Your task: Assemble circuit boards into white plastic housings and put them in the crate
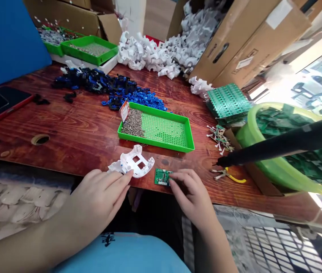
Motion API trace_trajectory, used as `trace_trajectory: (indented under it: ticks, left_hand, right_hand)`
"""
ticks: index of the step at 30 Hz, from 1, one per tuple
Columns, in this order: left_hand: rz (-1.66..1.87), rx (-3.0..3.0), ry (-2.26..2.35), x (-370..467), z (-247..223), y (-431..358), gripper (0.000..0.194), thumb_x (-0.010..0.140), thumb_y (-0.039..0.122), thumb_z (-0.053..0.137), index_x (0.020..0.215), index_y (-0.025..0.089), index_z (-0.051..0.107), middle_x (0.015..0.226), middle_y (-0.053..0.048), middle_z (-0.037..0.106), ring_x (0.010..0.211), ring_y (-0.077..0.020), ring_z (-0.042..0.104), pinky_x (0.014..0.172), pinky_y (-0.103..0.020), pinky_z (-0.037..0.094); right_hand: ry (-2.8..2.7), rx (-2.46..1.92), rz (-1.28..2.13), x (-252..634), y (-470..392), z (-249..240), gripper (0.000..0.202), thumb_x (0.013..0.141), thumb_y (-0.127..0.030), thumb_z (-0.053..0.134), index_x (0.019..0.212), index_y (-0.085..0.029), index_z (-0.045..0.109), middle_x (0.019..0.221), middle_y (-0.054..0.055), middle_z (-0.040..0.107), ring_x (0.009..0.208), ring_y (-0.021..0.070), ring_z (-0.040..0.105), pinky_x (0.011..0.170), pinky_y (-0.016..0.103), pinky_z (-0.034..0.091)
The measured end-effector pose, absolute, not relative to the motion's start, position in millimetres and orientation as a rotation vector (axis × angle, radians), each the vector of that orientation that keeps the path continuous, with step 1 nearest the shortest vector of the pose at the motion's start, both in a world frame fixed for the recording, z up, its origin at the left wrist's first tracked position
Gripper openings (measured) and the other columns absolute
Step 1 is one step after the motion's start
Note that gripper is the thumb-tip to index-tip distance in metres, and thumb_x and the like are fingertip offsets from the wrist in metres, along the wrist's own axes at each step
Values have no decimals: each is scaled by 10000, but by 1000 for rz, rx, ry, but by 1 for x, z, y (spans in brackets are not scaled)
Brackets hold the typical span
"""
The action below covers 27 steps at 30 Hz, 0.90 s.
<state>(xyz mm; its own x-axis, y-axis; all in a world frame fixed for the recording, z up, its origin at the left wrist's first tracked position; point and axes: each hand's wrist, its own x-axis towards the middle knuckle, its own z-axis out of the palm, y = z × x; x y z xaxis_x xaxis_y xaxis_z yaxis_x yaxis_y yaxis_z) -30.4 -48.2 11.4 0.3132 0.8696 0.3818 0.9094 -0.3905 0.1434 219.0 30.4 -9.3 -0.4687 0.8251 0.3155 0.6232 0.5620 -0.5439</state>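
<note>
At the table's front edge, my left hand has its fingers closed on the near side of a white plastic shell, which has two square openings. Its thumb is partly hidden below the fingers. Just right of the shell, my right hand pinches the right edge of a small green circuit board. The board is at the tabletop's edge, with a white connector on its near side. Behind both hands lies a shallow green tray, with a heap of small screws at its left end.
Blue and black plastic parts are heaped behind the tray, with white shells beyond. To the right are yellow-handled pliers, a dark rod-like tool, stacked green boards and a board-filled basin. A round hole pierces the tabletop.
</note>
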Motion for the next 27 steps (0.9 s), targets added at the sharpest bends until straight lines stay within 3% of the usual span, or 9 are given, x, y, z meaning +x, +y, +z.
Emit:
trace_trajectory:
  ticks: [5, 10, 12, 17, 22, 27]
  left_hand:
    - [-722, -2384, -1714, -24, 14, -46, 290, 948, 246, 508, 1213, 134, 544, 1089, -125, 672, 923, -274, 632, 791, -419, 493]
    - [-594, -2336, -2064, -35, 18, -28, 626, 917, 518, 489, 1370, 89, 437, 1367, -200, 530, 1257, -348, 509, 1007, -477, 458]
    - [-454, -2472, -2188, -42, 21, -19, 661, 905, 552, 488, 1386, 102, 430, 1428, -182, 502, 1325, -339, 463, 1052, -455, 431]
    - [-351, -2655, -2243, -42, 35, -11, 530, 892, 473, 547, 1309, 148, 527, 1310, -131, 621, 1215, -315, 573, 995, -422, 457]
    - [-254, -2625, -2534, -26, 51, -11, 651, 798, 511, 643, 1345, 198, 482, 1164, -133, 688, 1074, -371, 653, 843, -426, 485]
    - [-435, -2425, -2965, -19, 46, -15, 618, 686, 498, 719, 1173, 213, 466, 1034, -102, 705, 961, -378, 682, 736, -395, 478]
  right_hand:
    - [-2364, -1094, 363, 225, 21, -16, 140, 926, -230, 575, 1051, -218, 639, 993, 63, 605, 904, 161, 612, 777, 310, 552]
    - [-2355, -1059, 306, 227, 23, -24, 108, 931, -219, 576, 1018, -213, 640, 964, 51, 604, 878, 151, 605, 777, 295, 523]
    - [-2275, -1089, 308, 229, 22, -25, 104, 923, -235, 592, 1011, -219, 645, 967, 50, 597, 887, 154, 602, 791, 295, 509]
    - [-1842, -1159, 482, 227, 7, -21, 101, 907, -206, 604, 1008, -202, 612, 962, 60, 569, 866, 161, 575, 731, 279, 488]
    - [-2050, -848, 494, 196, -5, -9, 216, 863, -72, 606, 1041, -194, 597, 944, 44, 587, 891, 131, 583, 784, 249, 512]
    - [-2098, -806, 456, 172, -6, -2, 203, 879, -82, 606, 1048, -196, 598, 943, 48, 635, 869, 118, 624, 766, 236, 550]
